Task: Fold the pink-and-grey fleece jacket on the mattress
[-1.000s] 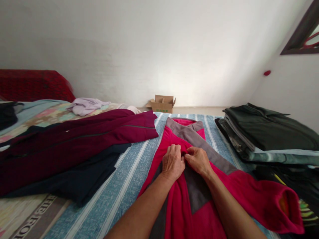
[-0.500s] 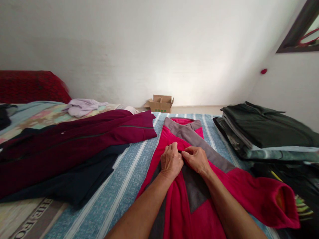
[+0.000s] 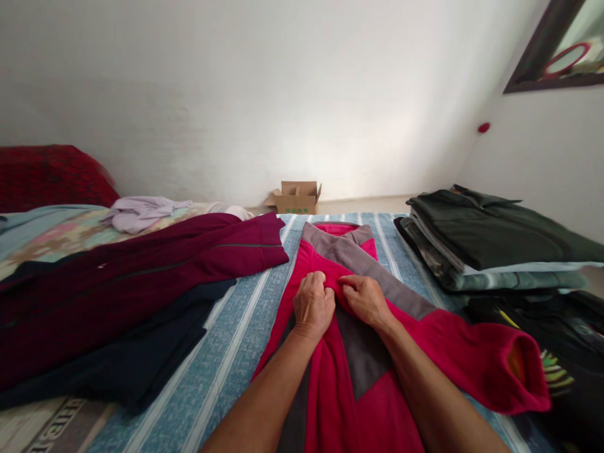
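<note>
A pink and grey fleece jacket (image 3: 340,384) lies spread on the blue striped bed cover (image 3: 226,352), collar away from me. My left hand (image 3: 312,304) and my right hand (image 3: 364,299) sit side by side on its chest, just below the collar. Both have their fingers curled and pinch the pink fabric at the front opening. The jacket's right sleeve (image 3: 481,358) stretches out to the right, cuff open toward me.
A maroon jacket (image 3: 123,277) over a dark navy garment (image 3: 141,358) lies to the left. A stack of folded dark green clothes (image 3: 486,239) stands at the right. A small cardboard box (image 3: 296,197) sits on the floor by the wall. A lilac cloth (image 3: 141,211) lies far left.
Both hands stay pinched on the pink fleece near the collar and have barely shifted. My view has drifted a little to the right.
</note>
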`<action>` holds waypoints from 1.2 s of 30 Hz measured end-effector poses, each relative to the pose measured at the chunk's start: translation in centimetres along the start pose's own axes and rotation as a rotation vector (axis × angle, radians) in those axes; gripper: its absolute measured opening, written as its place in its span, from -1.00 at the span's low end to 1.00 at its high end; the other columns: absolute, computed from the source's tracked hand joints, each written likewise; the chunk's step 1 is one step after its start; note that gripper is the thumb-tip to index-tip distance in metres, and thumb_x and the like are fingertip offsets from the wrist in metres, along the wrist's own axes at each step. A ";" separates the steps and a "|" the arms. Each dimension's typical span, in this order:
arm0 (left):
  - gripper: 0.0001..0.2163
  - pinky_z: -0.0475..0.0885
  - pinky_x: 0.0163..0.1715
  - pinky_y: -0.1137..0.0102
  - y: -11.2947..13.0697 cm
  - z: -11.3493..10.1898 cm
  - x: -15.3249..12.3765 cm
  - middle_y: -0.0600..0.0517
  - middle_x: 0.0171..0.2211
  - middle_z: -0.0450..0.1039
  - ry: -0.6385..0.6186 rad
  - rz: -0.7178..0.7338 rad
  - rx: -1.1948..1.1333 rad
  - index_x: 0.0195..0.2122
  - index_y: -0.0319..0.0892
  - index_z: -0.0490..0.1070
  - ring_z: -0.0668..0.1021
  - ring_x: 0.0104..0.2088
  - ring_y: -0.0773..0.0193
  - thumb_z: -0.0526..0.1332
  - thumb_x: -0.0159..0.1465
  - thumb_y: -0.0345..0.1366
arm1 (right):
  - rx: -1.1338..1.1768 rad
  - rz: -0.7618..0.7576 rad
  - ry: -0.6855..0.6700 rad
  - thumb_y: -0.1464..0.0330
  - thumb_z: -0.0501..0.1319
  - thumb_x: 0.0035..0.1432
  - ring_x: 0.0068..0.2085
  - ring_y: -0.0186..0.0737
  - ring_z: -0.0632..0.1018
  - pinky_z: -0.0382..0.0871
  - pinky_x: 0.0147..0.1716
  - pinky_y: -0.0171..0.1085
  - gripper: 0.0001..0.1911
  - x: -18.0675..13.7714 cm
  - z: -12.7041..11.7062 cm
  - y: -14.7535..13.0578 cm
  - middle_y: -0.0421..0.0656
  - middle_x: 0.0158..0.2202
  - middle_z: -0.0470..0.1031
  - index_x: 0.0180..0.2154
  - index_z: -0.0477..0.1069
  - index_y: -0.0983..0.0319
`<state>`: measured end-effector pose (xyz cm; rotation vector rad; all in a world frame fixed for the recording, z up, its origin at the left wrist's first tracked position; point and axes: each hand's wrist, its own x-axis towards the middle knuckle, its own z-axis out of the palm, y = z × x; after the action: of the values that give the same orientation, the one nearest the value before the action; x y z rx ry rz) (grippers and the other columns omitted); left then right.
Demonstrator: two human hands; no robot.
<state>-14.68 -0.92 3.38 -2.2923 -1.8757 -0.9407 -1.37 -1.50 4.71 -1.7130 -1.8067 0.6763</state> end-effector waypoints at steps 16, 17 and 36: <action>-0.88 0.34 -0.27 0.39 -0.8 -0.6 -0.4 0.03 -0.39 0.39 -0.011 0.018 -0.023 -0.37 -0.13 0.27 0.47 -0.31 0.23 0.07 0.12 -0.48 | -0.570 -0.150 0.012 0.30 -0.06 0.27 -0.18 -0.14 0.43 0.21 -0.26 -0.25 -0.68 -1.3 -0.5 -1.9 -0.07 -0.24 0.45 -0.10 0.43 0.08; -0.89 0.34 -0.27 0.39 -0.8 -0.6 -0.4 0.02 -0.39 0.40 -0.009 0.020 -0.024 -0.37 -0.13 0.27 0.47 -0.31 0.22 0.07 0.12 -0.48 | -0.586 -0.182 0.034 0.29 -0.06 0.27 -0.15 -0.12 0.41 0.20 -0.21 -0.22 -0.67 -1.3 -0.5 -1.8 -0.05 -0.21 0.43 -0.10 0.44 0.08; -0.91 0.33 -0.25 0.41 -0.9 -0.7 0.6 -0.01 -0.37 0.42 0.014 0.176 0.075 -0.36 -0.14 0.32 0.46 -0.30 0.21 0.04 0.19 -0.37 | -0.507 -0.266 -0.055 0.24 -0.04 0.25 0.28 0.11 -0.01 -0.05 0.12 0.12 -0.53 -0.1 0.2 0.3 0.00 0.30 -0.05 0.19 0.14 0.06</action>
<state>-15.76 -0.39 3.89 -2.3525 -1.6408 -0.8464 -1.32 -1.56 4.38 -1.7116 -2.3349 0.1583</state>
